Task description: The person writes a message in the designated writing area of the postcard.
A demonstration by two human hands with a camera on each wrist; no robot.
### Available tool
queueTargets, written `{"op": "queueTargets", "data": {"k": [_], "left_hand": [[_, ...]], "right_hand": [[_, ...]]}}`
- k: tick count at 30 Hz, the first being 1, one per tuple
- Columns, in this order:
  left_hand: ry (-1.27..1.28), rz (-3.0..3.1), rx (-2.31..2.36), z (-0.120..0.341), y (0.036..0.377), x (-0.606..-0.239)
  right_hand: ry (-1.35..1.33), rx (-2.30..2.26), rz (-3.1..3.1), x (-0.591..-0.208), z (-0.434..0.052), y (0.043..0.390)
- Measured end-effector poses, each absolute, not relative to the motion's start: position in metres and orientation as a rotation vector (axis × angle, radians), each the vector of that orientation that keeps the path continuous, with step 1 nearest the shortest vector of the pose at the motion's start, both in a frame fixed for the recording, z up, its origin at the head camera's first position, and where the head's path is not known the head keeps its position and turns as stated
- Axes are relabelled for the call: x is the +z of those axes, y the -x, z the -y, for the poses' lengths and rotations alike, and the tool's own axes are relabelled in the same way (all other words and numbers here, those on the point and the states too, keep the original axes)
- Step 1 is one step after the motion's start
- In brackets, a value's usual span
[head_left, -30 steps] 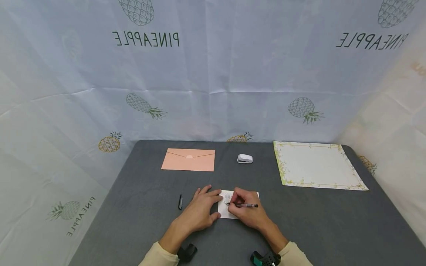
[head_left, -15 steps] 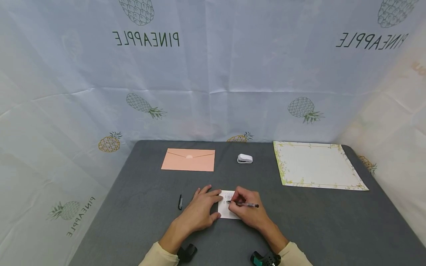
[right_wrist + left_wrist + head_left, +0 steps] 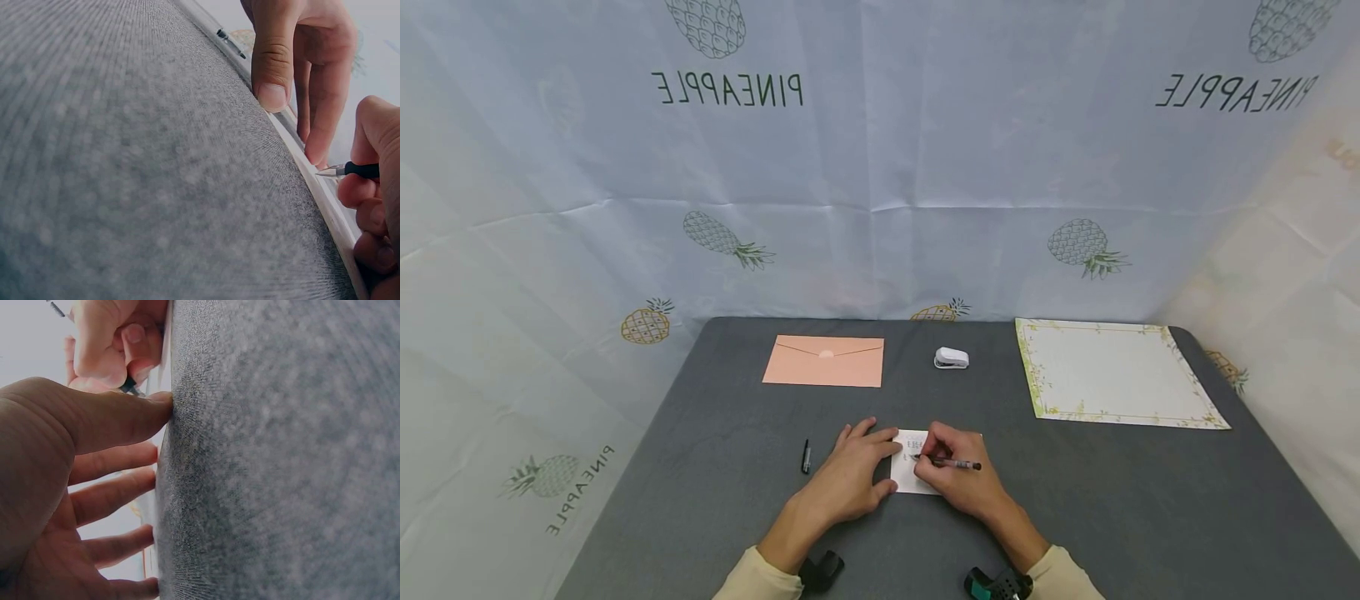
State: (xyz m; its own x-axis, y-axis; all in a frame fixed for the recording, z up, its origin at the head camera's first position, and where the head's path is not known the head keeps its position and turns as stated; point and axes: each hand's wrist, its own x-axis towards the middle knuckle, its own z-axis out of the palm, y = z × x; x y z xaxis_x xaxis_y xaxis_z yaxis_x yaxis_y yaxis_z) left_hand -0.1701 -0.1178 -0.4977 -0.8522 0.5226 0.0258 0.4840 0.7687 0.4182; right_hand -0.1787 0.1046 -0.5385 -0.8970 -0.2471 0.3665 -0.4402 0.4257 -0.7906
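Head view is showing both hands working at a small white card [image 3: 913, 475] lying on the grey table [image 3: 715, 500] near its front edge. The left hand [image 3: 850, 475] is lying flat with straight fingers, pressing on the card's left edge. The right hand [image 3: 958, 479] is pinching a pen [image 3: 953, 463] — its tip is touching the card, where a few written marks are showing. Left of the card, just past the left hand, a black pen cap [image 3: 806, 456] is lying. Beyond the card, a peach envelope [image 3: 824, 361] and a small white stapler [image 3: 951, 358] are sitting — further right, a bordered letter sheet [image 3: 1112, 372].
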Motion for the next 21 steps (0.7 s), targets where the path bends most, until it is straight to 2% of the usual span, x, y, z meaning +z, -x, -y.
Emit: {"op": "queueTargets", "data": {"k": [21], "left_hand": [[-0.81,-2.864,0.642,0.1179,0.1702,-0.4981]], "right_hand": [[-0.604,1.48,2.499,-0.5357,-0.1047,0.1786]]}}
